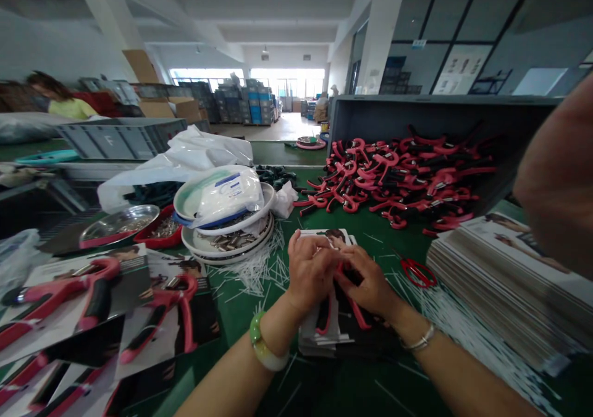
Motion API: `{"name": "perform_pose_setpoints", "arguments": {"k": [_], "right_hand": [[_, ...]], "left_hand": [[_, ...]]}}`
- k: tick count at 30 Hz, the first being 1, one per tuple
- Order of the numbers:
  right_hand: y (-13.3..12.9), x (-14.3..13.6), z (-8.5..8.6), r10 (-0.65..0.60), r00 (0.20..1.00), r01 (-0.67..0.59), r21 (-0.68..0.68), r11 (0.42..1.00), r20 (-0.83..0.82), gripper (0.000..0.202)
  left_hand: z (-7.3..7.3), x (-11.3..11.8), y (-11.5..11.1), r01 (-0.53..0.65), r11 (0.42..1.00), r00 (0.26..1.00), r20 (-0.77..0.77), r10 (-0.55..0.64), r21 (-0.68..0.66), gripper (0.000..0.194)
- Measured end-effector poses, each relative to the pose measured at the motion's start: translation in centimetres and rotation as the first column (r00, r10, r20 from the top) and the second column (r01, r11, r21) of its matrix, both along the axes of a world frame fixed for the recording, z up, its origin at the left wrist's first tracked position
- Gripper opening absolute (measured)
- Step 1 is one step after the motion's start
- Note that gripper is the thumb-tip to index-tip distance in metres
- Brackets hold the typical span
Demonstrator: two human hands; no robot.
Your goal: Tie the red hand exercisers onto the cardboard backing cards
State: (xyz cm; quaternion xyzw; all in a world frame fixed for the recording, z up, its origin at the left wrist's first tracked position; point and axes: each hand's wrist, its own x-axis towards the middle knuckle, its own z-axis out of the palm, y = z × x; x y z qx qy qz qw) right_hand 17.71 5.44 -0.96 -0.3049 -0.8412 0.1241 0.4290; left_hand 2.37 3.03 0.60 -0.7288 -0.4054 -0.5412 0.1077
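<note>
A pair of red-and-black pliers [356, 309] lies on a stack of printed backing cards [319, 346] right in front of me, its handles pointing toward me. My left hand [311, 269] is closed over the upper end of the card, with fingertips pinched near the pliers' head. What the pinch holds is hidden. My right hand [368, 284] is curled round the pliers' head from the right, thumb and fingers against it. The two hands' fingertips meet and cover the head. A jade-coloured bangle is on my left wrist, a metal one on my right.
A grey bin [440, 111] spills many pliers [370, 176] behind my hands. Card stacks [500, 287], red scissors [417, 273] and white plastic strips [463, 327] lie right. Left are stacked bowls [227, 244] and carded pliers [160, 312]. A blurred hand [560, 176] intrudes at upper right.
</note>
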Motion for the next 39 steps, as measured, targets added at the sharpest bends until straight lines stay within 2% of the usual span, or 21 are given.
{"name": "perform_pose_setpoints", "arguments": {"k": [4, 7, 10, 12, 13, 15, 18, 20, 22, 24, 25, 27, 28, 30, 32, 34, 37, 39], "right_hand": [[0.2, 0.0, 0.2, 0.003, 0.998, -0.004, 0.017, 1.000, 0.057, 0.017], [0.6, 0.0, 0.7, -0.058, 0.978, 0.056, 0.015, 0.998, 0.198, 0.019], [0.9, 0.5, 0.9, -0.153, 0.958, 0.149, 0.032, 0.988, 0.243, 0.018], [0.8, 1.0, 0.8, -0.233, 0.959, 0.221, 0.089, 0.971, 0.162, 0.017], [0.7, 1.2, 0.7, -0.254, 0.961, 0.241, 0.118, 0.963, 0.112, 0.017], [0.5, 1.6, 0.4, -0.235, 0.971, 0.226, 0.146, 0.963, 0.051, 0.014], [0.1, 1.9, 0.1, -0.161, 0.987, 0.159, 0.112, 0.981, 0.007, 0.011], [-0.2, 1.9, 0.3, -0.119, 0.992, 0.122, 0.082, 0.989, -0.035, 0.011], [-0.9, 2.1, 0.8, -0.078, 0.995, 0.082, 0.068, 0.994, -0.061, 0.010], [-1.9, 2.3, 1.5, -0.051, 0.997, 0.055, 0.085, 0.995, -0.053, 0.007], [-2.6, 2.5, 1.9, -0.051, 0.998, 0.053, 0.108, 0.993, -0.021, 0.006], [-4.1, 2.6, 2.8, -0.101, 0.988, 0.082, 0.149, 0.985, 0.121, 0.008], [-4.8, 2.6, 3.2, -0.141, 0.962, 0.106, 0.154, 0.982, 0.235, 0.010], [-6.1, 2.2, 3.9, -0.219, 0.845, 0.172, 0.140, 0.975, 0.489, 0.012], [-6.9, 1.5, 4.6, -0.263, 0.688, 0.243, 0.127, 0.962, 0.677, 0.013], [-7.2, 0.6, 5.3, -0.251, 0.570, 0.264, 0.115, 0.958, 0.782, 0.014], [-7.0, -0.3, 5.8, -0.204, 0.487, 0.242, 0.094, 0.966, 0.849, 0.014], [-6.7, -0.4, 5.7, -0.200, 0.485, 0.224, 0.100, 0.969, 0.851, 0.013]], "left_hand": [[-0.3, 0.0, 0.0, 0.054, 0.997, 0.997, -0.064, -0.050, 0.055, 0.024], [-0.2, 0.1, 0.0, 0.090, 0.992, 0.992, -0.099, -0.081, 0.085, 0.023], [0.2, -0.4, -0.2, 0.113, 0.994, 0.984, -0.138, -0.112, -0.001, 0.018], [0.1, -1.1, -0.7, 0.050, 0.990, 0.994, -0.090, -0.063, -0.135, 0.009], [-0.1, -1.6, -1.0, 0.011, 0.976, 0.999, -0.048, -0.022, -0.216, 0.014], [-0.9, -2.3, -1.7, -0.022, 0.925, 0.999, 0.038, 0.039, -0.379, 0.037], [-2.5, -2.6, -2.7, 0.059, 0.835, 0.994, 0.110, 0.002, -0.547, 0.052], [-3.2, -2.4, -3.1, 0.059, 0.821, 0.992, 0.122, 0.014, -0.568, 0.053], [-3.6, -2.4, -3.1, -0.039, 0.841, 0.982, 0.133, 0.131, -0.540, 0.053], [-3.9, -2.6, -2.9, -0.146, 0.837, 0.943, 0.183, 0.280, -0.527, 0.055], [-4.1, -2.8, -2.9, -0.160, 0.825, 0.922, 0.216, 0.321, -0.543, 0.054], [-4.6, -3.2, -2.9, -0.100, 0.803, 0.917, 0.258, 0.303, -0.588, 0.040], [-4.8, -3.3, -2.9, -0.057, 0.795, 0.930, 0.258, 0.263, -0.604, 0.030], [-5.0, -3.4, -3.1, -0.012, 0.793, 0.957, 0.223, 0.186, -0.609, 0.015], [-4.9, -3.2, -3.3, -0.024, 0.812, 0.973, 0.173, 0.153, -0.582, 0.013], [-4.6, -3.0, -3.4, -0.017, 0.842, 0.983, 0.147, 0.113, -0.539, 0.012], [-4.2, -2.7, -3.4, 0.034, 0.890, 0.992, 0.124, 0.026, -0.455, 0.012], [-3.9, -2.6, -3.4, 0.059, 0.908, 0.995, 0.097, -0.021, -0.416, 0.014]]}}
